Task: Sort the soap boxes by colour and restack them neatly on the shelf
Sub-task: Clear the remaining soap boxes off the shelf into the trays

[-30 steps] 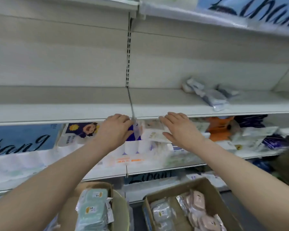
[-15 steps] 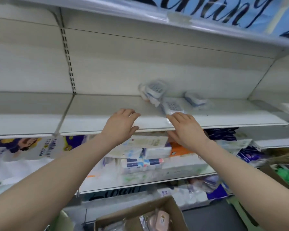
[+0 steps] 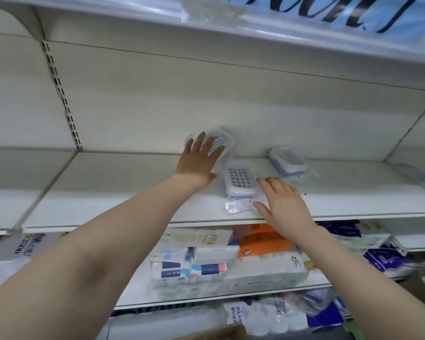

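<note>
Blue banner (image 3: 353, 18) with black script on shelf edge above. Lower shelf crowded: tissue packs (image 3: 196, 244), orange pack (image 3: 263, 244). Cardboard box (image 3: 219, 333) edge at bottom.

Three soap boxes on white shelf (image 3: 133, 192), all white with grid of holes on top, blue base, clear plastic bags. Leaning soap box (image 3: 221, 141) tilted against back wall, partly covered by left hand (image 3: 198, 160), fingers straight and spread over it. Middle soap box (image 3: 239, 179) lies flat near front edge. Right hand (image 3: 280, 202) flat, fingers relaxed, just beside it, thumb on its bag. Right soap box (image 3: 288, 160) further back, apart.
</note>
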`<state>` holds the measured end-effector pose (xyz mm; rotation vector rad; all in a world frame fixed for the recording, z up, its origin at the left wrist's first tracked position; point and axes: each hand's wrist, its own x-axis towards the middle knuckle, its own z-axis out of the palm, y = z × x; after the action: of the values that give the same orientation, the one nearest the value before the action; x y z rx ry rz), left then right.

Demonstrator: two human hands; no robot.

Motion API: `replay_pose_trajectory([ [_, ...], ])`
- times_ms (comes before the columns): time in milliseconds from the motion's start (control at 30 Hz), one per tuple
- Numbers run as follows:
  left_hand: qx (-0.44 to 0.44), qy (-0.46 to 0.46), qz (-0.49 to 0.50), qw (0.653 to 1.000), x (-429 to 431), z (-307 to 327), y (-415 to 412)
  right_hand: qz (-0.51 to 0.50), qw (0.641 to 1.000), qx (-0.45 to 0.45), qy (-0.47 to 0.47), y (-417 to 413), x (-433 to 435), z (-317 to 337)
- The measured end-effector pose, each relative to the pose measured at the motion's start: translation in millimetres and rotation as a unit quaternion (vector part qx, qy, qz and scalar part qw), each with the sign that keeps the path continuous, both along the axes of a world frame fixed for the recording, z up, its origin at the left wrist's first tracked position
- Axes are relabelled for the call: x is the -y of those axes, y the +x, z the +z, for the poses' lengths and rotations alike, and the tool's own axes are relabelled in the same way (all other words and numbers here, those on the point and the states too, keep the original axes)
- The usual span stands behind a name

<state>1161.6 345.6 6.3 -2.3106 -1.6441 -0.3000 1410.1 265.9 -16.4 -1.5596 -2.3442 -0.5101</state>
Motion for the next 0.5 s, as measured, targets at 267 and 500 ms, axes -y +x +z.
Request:
replay_pose_trajectory([
  [267,0.034,0.032,0.018,0.999,-13.6,-14.1,3.0,-0.038,0.996,-0.064,-0.049,-28.3,-29.7,-12.5],
  [500,0.132,0.056,0.011,0.99,7.0,-19.1,-35.1,-0.126,0.979,-0.095,-0.132,-71.9,-36.1,-10.0],
])
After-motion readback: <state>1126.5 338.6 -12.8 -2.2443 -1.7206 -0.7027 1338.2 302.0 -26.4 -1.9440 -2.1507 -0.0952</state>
